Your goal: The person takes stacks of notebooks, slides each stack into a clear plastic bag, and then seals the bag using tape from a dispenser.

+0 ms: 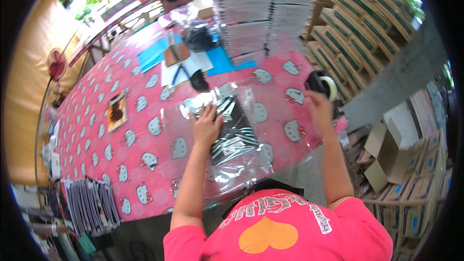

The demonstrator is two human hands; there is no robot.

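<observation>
Looking down from your head, you see a table draped in a pink cloth (pixel 145 164) printed with white cartoon cat faces, its edges bowed by the lens. At the lower left of the frame, a row of flat grey packets (pixel 89 205) stands fanned along the table's edge. Up from there, a small brown-framed tray (pixel 117 111) lies flat on the cloth.

Near the centre of the frame, your left hand (pixel 207 126) presses palm-down, fingers spread apart, on a glossy clear plastic bag (pixel 232 130) holding a dark, flat item with pale stripes. The bag is crinkled and shiny, and lies on a wider clear sheet (pixel 251 169) that hangs over the near table edge.

Above it, at upper centre, sit blue paper sheets (pixel 154 53), a white sheet with pliers (pixel 181 73), and tall stacks of pale bundled packets (pixel 261 19).

Right of centre, your right hand (pixel 320 106) reaches up to a tape dispenser (pixel 325 86) with a round roll of translucent tape; the fingers are raised at it, but whether they grip it you cannot tell. At the right, green-striped cartons (pixel 357 34) and plain cardboard boxes (pixel 386 152) pile up.
</observation>
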